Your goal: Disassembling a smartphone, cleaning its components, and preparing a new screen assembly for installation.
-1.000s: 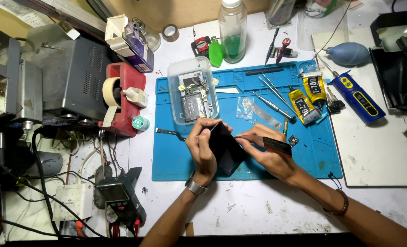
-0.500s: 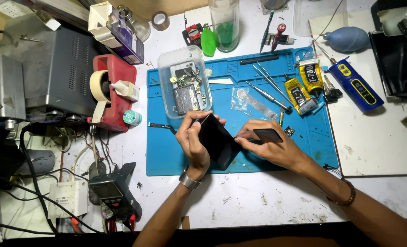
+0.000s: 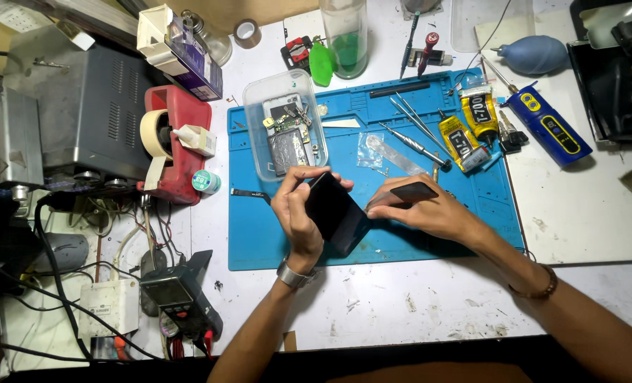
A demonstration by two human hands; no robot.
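- A dark phone [image 3: 336, 213] is gripped in the left hand [image 3: 296, 213], fingers closed round its edges, and is held tilted just above the blue mat [image 3: 259, 234] on the bench [image 3: 415, 298].
- A thin dark pick [image 3: 413, 191] is pinched between the fingers of the right hand [image 3: 429, 213], its edge set against the phone's right side.
- Compared with a second ago, the phone has been turned a little in the left hand and the pick has been kept at the phone's edge; the hands have hardly moved apart, so prying along the seam is judged to be under way, not finished.
- A clear plastic tub [image 3: 287, 128] of small phone parts stands on the mat just beyond the left hand.
- Two yellow glue tubes [image 3: 468, 128], a screwdriver [image 3: 411, 145] and a blue tool [image 3: 546, 128] lie further right.
- A red tape dispenser [image 3: 174, 142] stands left of the mat, well apart from the hands.
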